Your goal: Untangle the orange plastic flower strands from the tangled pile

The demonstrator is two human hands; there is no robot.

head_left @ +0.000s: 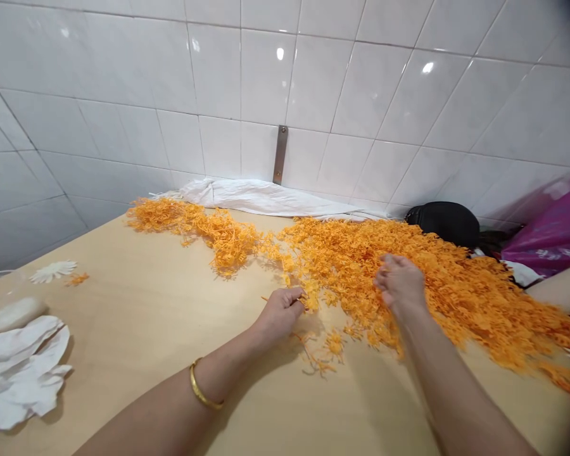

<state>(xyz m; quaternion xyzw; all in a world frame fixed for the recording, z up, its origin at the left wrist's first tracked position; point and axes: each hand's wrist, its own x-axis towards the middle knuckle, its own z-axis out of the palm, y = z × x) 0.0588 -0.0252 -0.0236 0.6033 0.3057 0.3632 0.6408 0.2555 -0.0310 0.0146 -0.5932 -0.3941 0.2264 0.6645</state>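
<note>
Head view: stringy orange pieces [342,266] beyond and between both hands [280,311] [403,284].

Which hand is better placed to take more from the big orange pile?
Probably the right hand: it is over the orange pile, though blur hides whether it holds anything. The left hand is at the pile's left edge, seemingly pinching orange pieces.

Head view: I can read no text, label, brand, number or sign. On the glossy purple bag-like item [548,221] at the right edge I log small pale marks [552,254]; from here I cannot tell lettering from pattern.
</note>
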